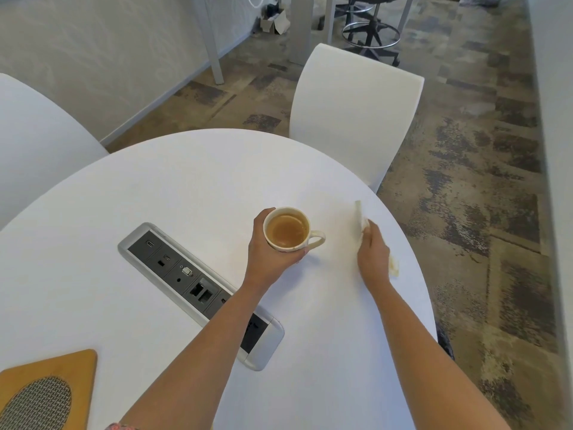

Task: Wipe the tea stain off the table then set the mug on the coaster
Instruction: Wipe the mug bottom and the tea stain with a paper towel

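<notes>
Head view | cream mug (286,229), handle pointing right, is sitting mid-table (192,178), holding brown tea | left hand (268,252) is gripping its side | right hand (372,249) is pressing a white tissue (359,217) flat near the right edge | wooden coaster (46,389) is lying bottom-left, well apart | power strip (198,290) is lying between.

Bright even light, wide-angle edge curvature.
</notes>
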The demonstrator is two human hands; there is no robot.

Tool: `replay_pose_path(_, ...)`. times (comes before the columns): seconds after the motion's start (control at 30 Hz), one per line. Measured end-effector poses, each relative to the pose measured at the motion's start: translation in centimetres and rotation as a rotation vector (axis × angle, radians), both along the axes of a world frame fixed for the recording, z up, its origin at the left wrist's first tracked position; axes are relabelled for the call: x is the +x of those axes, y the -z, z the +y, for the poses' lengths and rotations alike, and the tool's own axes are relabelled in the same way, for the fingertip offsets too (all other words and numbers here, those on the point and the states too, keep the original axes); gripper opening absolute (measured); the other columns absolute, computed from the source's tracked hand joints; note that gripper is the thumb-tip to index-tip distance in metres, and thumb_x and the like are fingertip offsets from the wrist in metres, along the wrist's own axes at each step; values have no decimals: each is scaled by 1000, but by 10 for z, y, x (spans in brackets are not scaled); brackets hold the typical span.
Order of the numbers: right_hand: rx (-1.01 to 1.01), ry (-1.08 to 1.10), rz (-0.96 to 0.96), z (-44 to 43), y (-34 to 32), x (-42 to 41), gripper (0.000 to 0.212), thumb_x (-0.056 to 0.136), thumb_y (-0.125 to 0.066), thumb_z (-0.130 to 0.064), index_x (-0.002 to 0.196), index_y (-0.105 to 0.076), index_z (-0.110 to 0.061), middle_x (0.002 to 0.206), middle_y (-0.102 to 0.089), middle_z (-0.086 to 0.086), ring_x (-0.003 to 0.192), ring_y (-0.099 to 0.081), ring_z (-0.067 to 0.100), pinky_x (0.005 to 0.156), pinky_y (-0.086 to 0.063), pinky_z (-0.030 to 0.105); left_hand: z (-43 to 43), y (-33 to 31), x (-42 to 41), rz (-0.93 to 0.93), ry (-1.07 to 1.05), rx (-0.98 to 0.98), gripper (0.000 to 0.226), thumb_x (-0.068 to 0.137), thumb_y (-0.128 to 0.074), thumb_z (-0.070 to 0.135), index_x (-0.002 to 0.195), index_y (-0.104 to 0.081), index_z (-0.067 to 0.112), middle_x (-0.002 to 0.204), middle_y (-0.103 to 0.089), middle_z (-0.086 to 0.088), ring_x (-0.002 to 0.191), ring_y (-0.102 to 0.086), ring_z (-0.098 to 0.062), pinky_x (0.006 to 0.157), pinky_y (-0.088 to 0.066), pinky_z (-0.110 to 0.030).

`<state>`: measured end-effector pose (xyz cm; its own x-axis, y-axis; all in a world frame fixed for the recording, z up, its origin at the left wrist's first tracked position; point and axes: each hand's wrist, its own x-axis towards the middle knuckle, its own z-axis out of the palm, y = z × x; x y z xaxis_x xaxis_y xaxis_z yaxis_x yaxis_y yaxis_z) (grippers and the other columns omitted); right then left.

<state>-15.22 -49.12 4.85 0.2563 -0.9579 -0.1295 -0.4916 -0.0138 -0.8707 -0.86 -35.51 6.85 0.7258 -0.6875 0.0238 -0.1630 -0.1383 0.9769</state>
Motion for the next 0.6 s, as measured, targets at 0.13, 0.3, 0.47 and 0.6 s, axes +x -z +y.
replay_pose_path(0.13,401,201,-507,-23,-11,-7,34,100,-33,-24,126,-54,-18,126,-60,6,120,-54,26,102,-42,40,0,0,0,10,25,-18,87,54,-89,18,126,-41,32,124,-56,10,116,-54,-8,93,-51,-39)
replay_pose_path(0.3,624,278,-951,-23,-32,-20,22,100,-39,-13,105,-60,-18,81,-74,-4,72,-71,11,67,-59,29,2,2,3,78,93,-4,102,51,-92,26,133,-31,36,128,-52,6,119,-52,-15,85,-52,-57)
replay_pose_path(0.47,695,247,-1124,-2,-51,-17,26,102,-34,-11,106,-59,-14,78,-75,-2,70,-72,12,58,-59,30,10,-9,4,131,116,96,125,47,-93,34,142,-12,39,147,-27,0,136,-32,-18,97,-47,-43)
replay_pose_path(0.6,694,146,-1202,17,-66,-16,27,102,-36,-14,121,-55,-17,89,-75,-3,81,-72,15,71,-60,38,29,-23,-10,82,14,93,104,68,-83,30,147,-15,26,151,-24,5,136,-24,-5,107,-27,-24)
